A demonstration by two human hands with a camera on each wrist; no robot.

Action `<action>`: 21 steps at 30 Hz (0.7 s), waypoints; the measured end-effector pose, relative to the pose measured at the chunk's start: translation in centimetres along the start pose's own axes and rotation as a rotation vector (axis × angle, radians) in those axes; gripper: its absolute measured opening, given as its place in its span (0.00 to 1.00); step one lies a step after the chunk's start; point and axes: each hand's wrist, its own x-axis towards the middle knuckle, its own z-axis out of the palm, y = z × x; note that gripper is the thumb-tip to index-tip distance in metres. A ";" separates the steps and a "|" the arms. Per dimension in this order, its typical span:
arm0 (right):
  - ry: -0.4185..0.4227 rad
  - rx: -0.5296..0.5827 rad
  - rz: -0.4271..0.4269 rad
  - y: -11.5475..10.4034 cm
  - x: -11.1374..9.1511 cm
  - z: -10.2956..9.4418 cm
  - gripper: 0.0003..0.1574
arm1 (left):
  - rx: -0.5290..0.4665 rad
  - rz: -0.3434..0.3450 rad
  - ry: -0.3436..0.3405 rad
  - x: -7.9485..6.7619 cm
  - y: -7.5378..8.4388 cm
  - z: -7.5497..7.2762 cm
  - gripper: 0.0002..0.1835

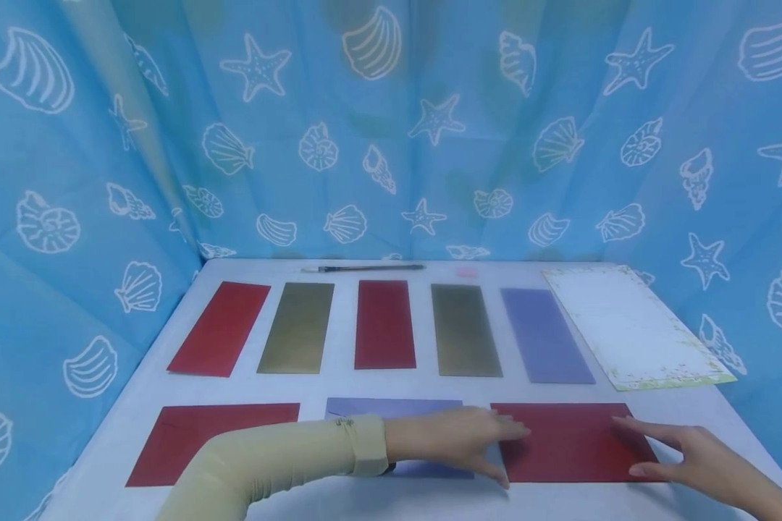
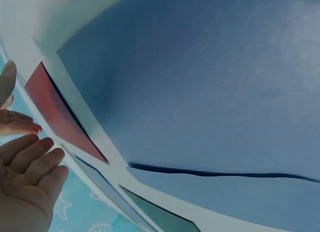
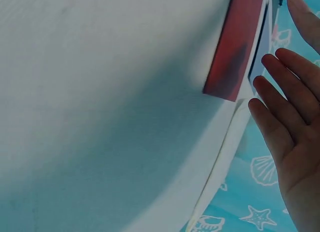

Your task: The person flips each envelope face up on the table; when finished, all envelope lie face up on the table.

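A dark red envelope (image 1: 570, 441) lies flat at the front right of the table. My left hand (image 1: 459, 438) reaches across to its left end, fingertips over that edge and thumb near the lower left corner. At its right end is my right hand (image 1: 704, 459), with thumb and fingers spread over the edge. Both hands look relaxed, their fingers fairly straight. Under my left forearm lies a lavender envelope (image 1: 430, 469), partly hidden; its flap line shows in the left wrist view. The right wrist view catches the red envelope (image 3: 232, 51) beyond bare cloth.
Another red envelope (image 1: 221, 434) lies front left, partly behind my sleeve (image 1: 287, 452). A back row holds red, gold (image 1: 296, 325) and lavender (image 1: 547, 336) envelopes. Right of them is a floral-bordered sheet (image 1: 632, 325). A slim brush-like stick (image 1: 371, 268) and small pink block (image 1: 467, 273) lie behind.
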 end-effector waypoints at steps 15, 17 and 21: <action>-0.031 -0.001 -0.066 1.3 -0.1 0.8 0.39 | 0.035 -0.096 -0.039 1.1 -0.5 1.0 0.48; -0.028 -0.004 -0.073 1.4 -0.2 0.8 0.39 | 0.030 -0.103 -0.047 1.1 -0.5 1.0 0.47; -0.026 -0.015 -0.071 1.4 -0.2 0.9 0.39 | 0.036 -0.107 -0.038 1.1 -0.6 1.3 0.46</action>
